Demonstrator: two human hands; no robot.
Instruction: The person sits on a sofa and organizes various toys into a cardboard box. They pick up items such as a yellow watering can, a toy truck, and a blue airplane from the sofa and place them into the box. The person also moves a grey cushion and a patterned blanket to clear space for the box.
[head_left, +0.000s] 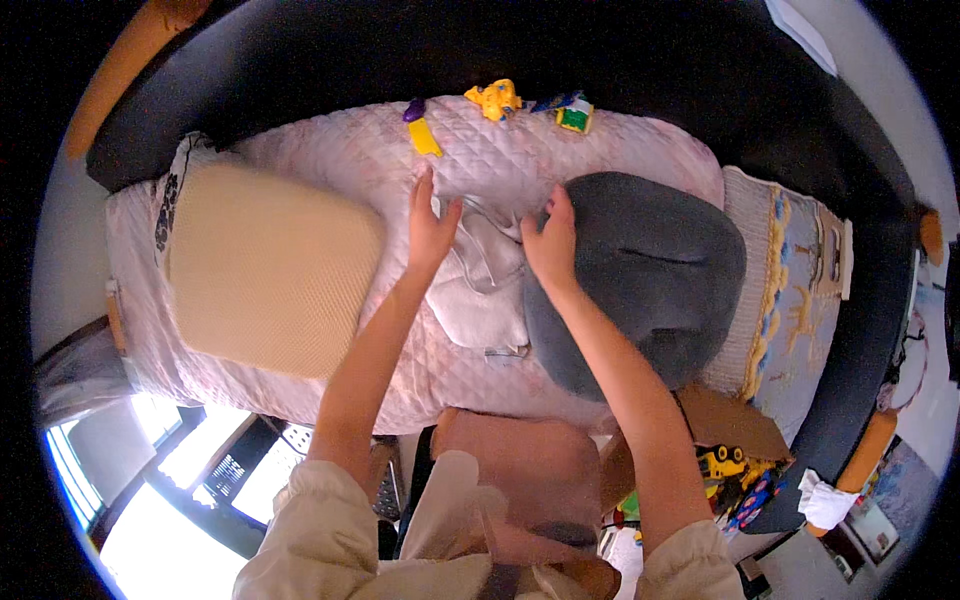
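A crumpled white cloth, perhaps a garment (484, 300), lies on the pink quilted bedspread (420, 382) between my two hands. At its upper left, my left hand (433, 232) has fingers and thumb apart with nothing between them. My right hand (553, 238) is at the cloth's upper right, thumb apart from slightly bent fingers, and no held thing shows in it. It overlaps the left edge of a dark grey cushion (667, 262) in the view. Left of my left arm lies a beige mesh-textured pillow (274, 270).
Along the bed's far edge lie a purple and yellow toy (424, 136), a yellow toy figure (496, 100) and a green toy piece (575, 118). A dark padded backrest (375, 60) rises behind them. At right are a knitted blanket (795, 300) and a cardboard box (731, 424) of toys.
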